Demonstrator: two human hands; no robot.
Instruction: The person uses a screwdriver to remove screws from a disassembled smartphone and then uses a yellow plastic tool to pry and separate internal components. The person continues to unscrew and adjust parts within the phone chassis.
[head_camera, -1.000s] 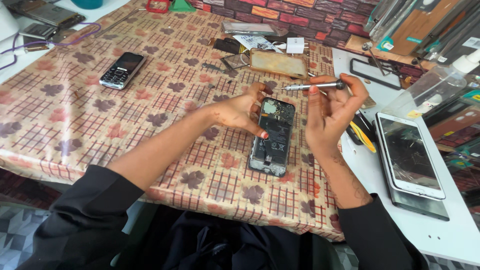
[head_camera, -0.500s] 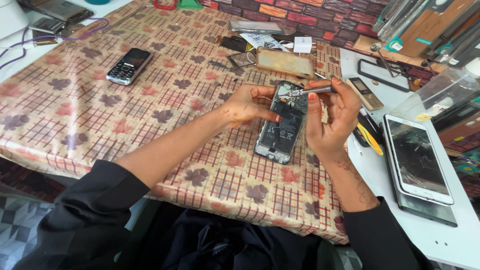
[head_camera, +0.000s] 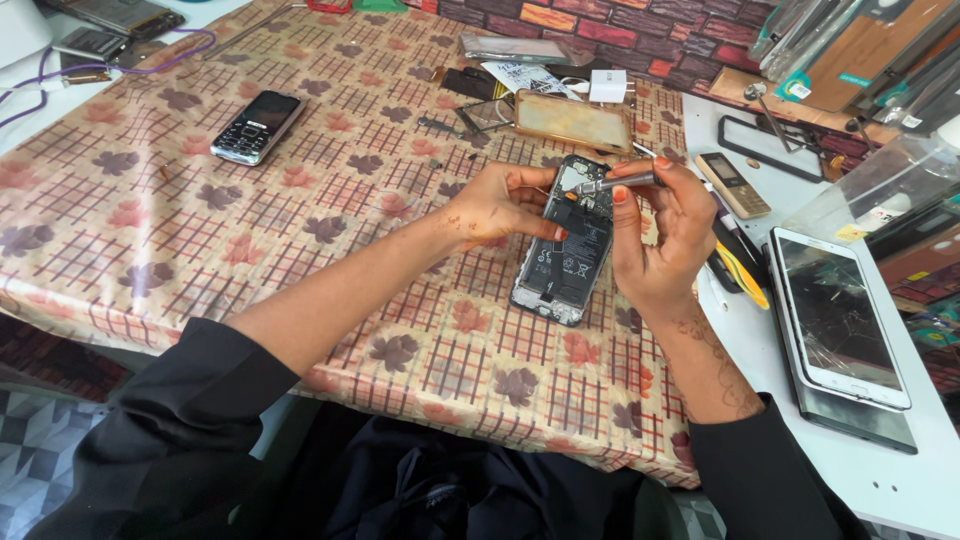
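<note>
Now our right hand pinches a slim metal screwdriver in its fingers, tip down on the opened phone. Our left hand grips that phone's left edge. Beyond it lies a tan case; right of it, a cracked tablet on the counter.

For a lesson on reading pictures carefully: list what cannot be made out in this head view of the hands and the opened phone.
Head view only:
- Tool tip: too small to tell whether it touches the phone.
- Phone's right edge: hidden by the right hand.
- Phone's upper left edge: hidden by the left hand.
- Phone's inner parts: too small to tell apart.
- Cases, top right: cut off by the edge.
</note>
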